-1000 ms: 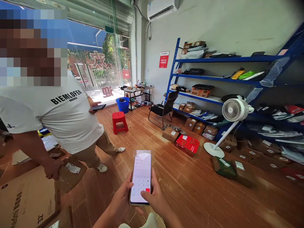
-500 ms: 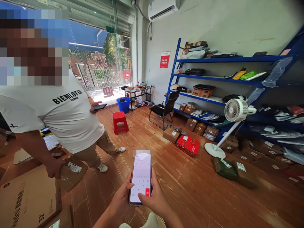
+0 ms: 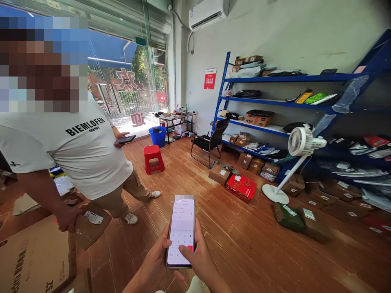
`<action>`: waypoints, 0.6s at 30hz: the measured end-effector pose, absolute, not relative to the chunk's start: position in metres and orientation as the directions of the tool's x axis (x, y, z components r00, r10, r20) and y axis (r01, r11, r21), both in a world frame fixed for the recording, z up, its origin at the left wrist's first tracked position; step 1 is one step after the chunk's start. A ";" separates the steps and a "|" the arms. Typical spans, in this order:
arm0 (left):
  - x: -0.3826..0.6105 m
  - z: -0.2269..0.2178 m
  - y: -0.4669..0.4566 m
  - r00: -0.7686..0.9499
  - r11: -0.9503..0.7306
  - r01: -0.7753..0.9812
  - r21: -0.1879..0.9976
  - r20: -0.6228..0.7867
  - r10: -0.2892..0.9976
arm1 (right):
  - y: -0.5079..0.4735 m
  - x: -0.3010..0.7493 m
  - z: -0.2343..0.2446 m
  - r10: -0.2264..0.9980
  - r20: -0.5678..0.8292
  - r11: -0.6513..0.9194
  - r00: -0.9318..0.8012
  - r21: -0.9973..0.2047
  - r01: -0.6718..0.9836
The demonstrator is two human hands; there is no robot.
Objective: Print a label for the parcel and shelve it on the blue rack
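I hold a smartphone (image 3: 181, 228) upright in front of me, its lit screen showing a white number keypad. My left hand (image 3: 155, 260) wraps round its left edge from below. My right hand (image 3: 200, 256) grips the right edge, and its thumb rests on the lower right of the screen beside a red key. A person in a white T-shirt (image 3: 79, 150) stands at my left, a dark phone (image 3: 124, 139) in one hand and the other hand (image 3: 67, 218) on a brown cardboard box (image 3: 33, 256).
Blue shelving (image 3: 275, 101) with parcels lines the right wall. Boxes lie on the wooden floor beneath it, among them a red box (image 3: 241, 187) and a green one (image 3: 287, 215). A white standing fan (image 3: 301, 142), a black chair (image 3: 210, 140), a red stool (image 3: 153, 156) and a blue bin (image 3: 157, 135) stand further off.
My thumb has shifted slightly left along the bottom of the keypad. The view has tilted a little, and the phone sits slightly lower in it. The other person has hardly moved.
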State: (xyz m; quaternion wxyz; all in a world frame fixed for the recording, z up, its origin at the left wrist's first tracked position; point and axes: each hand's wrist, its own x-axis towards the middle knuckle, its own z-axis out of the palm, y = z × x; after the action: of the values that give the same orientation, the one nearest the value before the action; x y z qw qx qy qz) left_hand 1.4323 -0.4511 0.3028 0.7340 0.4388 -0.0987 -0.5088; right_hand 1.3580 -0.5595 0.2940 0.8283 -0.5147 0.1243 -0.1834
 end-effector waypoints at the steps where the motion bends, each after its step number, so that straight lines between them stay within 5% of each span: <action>1: 1.432 0.303 -0.451 0.465 0.098 0.657 0.747 -0.300 -0.833 | -0.560 1.357 0.293 -0.418 -0.004 0.405 0.908 -0.896 0.182; 18: 1.436 0.306 -0.444 0.438 0.224 0.728 0.647 -0.188 -0.879 | -0.555 1.353 0.304 -0.389 -0.033 0.426 0.921 -0.893 0.148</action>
State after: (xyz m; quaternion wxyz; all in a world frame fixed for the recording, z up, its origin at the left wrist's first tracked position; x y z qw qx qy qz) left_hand 1.4365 -0.4440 0.3064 0.7747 0.3446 -0.1093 -0.5188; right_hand 1.3530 -0.5554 0.3043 0.8361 -0.5112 0.1179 -0.1604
